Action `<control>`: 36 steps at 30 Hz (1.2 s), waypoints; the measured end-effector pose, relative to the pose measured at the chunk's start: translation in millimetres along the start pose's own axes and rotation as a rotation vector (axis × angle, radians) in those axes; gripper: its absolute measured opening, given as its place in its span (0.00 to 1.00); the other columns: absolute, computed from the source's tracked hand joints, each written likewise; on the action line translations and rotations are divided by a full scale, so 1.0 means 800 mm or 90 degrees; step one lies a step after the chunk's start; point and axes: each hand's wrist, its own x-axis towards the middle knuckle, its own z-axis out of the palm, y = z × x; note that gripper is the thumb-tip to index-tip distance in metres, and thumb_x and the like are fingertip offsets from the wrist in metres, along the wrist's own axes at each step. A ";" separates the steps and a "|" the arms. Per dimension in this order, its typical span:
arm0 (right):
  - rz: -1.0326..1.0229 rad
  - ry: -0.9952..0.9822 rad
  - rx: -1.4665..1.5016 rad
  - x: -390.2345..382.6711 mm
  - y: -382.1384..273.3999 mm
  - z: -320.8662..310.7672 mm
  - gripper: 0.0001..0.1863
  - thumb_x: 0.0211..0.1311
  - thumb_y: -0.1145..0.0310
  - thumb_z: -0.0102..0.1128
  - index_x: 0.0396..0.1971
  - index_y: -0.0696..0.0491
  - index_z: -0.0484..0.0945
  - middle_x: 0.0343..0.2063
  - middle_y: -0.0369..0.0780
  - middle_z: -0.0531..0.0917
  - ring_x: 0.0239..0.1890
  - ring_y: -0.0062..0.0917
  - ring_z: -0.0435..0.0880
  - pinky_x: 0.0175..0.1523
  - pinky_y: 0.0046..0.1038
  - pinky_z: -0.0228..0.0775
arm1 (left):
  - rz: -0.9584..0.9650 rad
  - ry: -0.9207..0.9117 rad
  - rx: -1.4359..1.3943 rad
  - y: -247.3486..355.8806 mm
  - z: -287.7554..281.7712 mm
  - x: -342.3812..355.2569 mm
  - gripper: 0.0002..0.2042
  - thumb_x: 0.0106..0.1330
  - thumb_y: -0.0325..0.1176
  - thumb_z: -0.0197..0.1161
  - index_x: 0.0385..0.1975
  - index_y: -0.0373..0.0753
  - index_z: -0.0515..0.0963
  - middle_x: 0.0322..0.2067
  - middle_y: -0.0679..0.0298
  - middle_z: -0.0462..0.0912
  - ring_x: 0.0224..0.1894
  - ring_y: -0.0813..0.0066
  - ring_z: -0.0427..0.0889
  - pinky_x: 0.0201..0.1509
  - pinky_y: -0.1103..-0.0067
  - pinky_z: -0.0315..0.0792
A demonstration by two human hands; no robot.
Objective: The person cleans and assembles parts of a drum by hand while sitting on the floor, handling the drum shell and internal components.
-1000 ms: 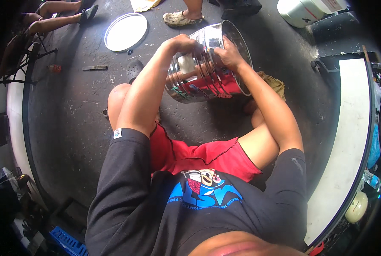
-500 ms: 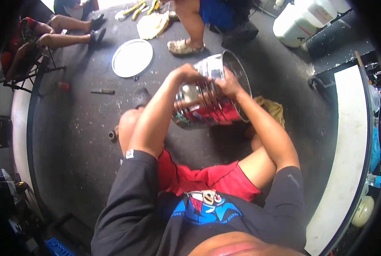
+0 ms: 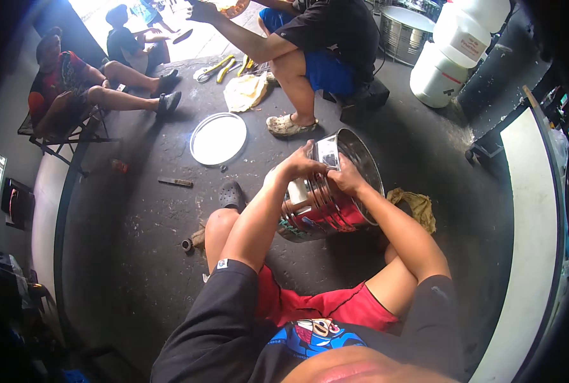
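A shiny chrome drum (image 3: pixel 326 217) lies tilted on its side between my bent legs, its rimmed end facing right. My left hand (image 3: pixel 303 163) grips the upper side of the drum near its metal fittings, fingers curled. My right hand (image 3: pixel 345 175) holds it just right of the left, beside the rim, with thumb and fingers closed around the fittings; exactly which part is partly hidden. A crumpled yellowish cloth (image 3: pixel 418 210) lies right of the drum. A white round ring-edged disc (image 3: pixel 217 139) rests on the floor beyond, with a flat dark bar (image 3: pixel 175 182) to its left.
A co-worker (image 3: pixel 323 45) squats ahead beside yellow-handled tools (image 3: pixel 224 69) and a pale cloth (image 3: pixel 246 92). Another person (image 3: pixel 67 83) sits on a folding chair at left; others sit farther back. White containers (image 3: pixel 437 76) stand back right. A white board edge (image 3: pixel 520 191) runs along the right.
The view has tilted up, revealing more people and drums behind; my hands and the drum sit lower in the picture. Both hands remain on the drum, the left one's fingers slightly shifted.
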 end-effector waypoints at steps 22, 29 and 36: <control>0.020 -0.099 -0.009 -0.002 -0.046 0.009 0.22 0.45 0.72 0.52 0.45 0.59 0.70 0.38 0.41 0.78 0.43 0.24 0.75 0.52 0.26 0.64 | -0.012 0.100 0.206 -0.052 -0.014 0.010 0.47 0.39 0.38 0.69 0.60 0.23 0.53 0.30 0.52 0.81 0.32 0.69 0.81 0.37 0.79 0.73; -0.011 -0.108 -0.002 0.002 -0.031 0.009 0.22 0.44 0.73 0.51 0.45 0.59 0.70 0.39 0.41 0.78 0.43 0.24 0.75 0.52 0.26 0.64 | -0.025 -0.015 -0.008 -0.028 -0.019 -0.005 0.36 0.42 0.37 0.69 0.49 0.22 0.62 0.25 0.55 0.80 0.27 0.73 0.80 0.28 0.77 0.73; -0.038 -0.102 -0.003 -0.002 -0.051 0.005 0.21 0.45 0.72 0.54 0.44 0.58 0.71 0.37 0.40 0.79 0.41 0.24 0.76 0.51 0.25 0.66 | -0.021 0.158 0.213 -0.049 -0.012 0.003 0.39 0.37 0.43 0.72 0.49 0.26 0.66 0.32 0.54 0.81 0.32 0.72 0.80 0.35 0.78 0.74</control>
